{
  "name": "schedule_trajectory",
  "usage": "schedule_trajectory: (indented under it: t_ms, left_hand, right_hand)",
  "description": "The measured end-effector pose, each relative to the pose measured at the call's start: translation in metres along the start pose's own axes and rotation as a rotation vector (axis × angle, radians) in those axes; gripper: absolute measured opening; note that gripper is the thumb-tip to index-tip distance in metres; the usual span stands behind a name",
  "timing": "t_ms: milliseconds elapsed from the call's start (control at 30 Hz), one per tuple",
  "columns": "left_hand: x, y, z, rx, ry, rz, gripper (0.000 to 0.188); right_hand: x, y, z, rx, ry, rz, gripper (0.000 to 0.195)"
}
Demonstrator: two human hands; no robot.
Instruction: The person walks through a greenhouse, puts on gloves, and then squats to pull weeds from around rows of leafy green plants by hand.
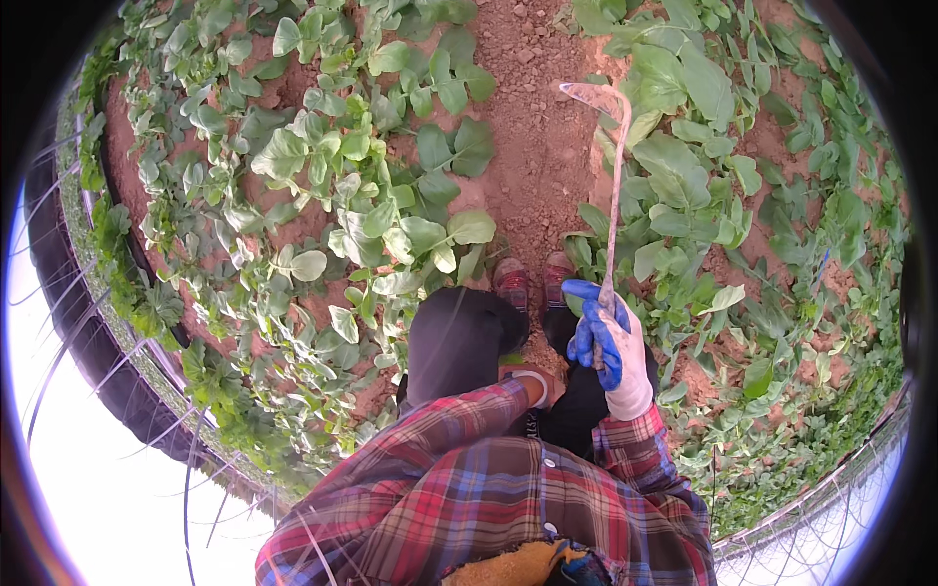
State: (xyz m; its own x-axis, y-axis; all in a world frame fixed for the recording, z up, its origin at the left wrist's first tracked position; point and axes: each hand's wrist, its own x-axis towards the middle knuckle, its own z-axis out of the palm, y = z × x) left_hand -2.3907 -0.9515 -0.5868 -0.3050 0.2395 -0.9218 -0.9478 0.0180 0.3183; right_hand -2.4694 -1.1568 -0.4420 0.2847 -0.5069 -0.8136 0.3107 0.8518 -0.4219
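Note:
My right hand (pixel 607 340), in a white glove with blue-coated fingers, grips a long-necked hand hoe (pixel 618 168). The tool points up and away from me, and its bent, pointed blade (pixel 595 97) hangs over the dirt path by the leaves on the right. My left hand (pixel 541 382) is low between my knees, partly hidden by the plaid sleeve and my leg. A bit of something green shows beside it; whether the fingers hold it I cannot tell.
Broad-leaved green plants (pixel 352 227) grow in beds left and right (pixel 681 176) of a bare soil path (pixel 529 139). My shoes (pixel 511 282) stand on the path. Curved tunnel edges with plastic film (pixel 80 315) border the left side.

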Motion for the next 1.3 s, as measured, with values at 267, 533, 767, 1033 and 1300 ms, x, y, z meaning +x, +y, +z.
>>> schedule_trajectory:
  t_ms: [267,533,767,1033,1300]
  left_hand:
    - [0.102,-0.019,-0.006,-0.031,0.110,-0.026,0.031]
    - [0.166,-0.021,-0.013,0.069,0.313,-0.010,0.030]
    - [0.166,-0.052,0.010,0.263,0.378,-0.043,0.029]
    - [-0.075,-0.011,-0.001,0.331,0.787,0.013,0.038]
    - [-0.213,-0.024,-0.008,0.442,1.202,0.199,0.051]
  right_hand:
    - [-0.008,0.007,-0.003,0.138,-0.202,-0.141,0.049]
    - [-0.066,0.049,-0.010,0.060,-0.303,-0.270,0.046]
    - [-0.137,0.074,-0.076,-0.014,-0.266,-0.883,0.052]
    - [-0.095,0.151,-0.333,-0.134,0.649,-0.734,0.027]
    - [-0.011,0.196,-0.434,-0.476,0.624,-0.334,0.018]
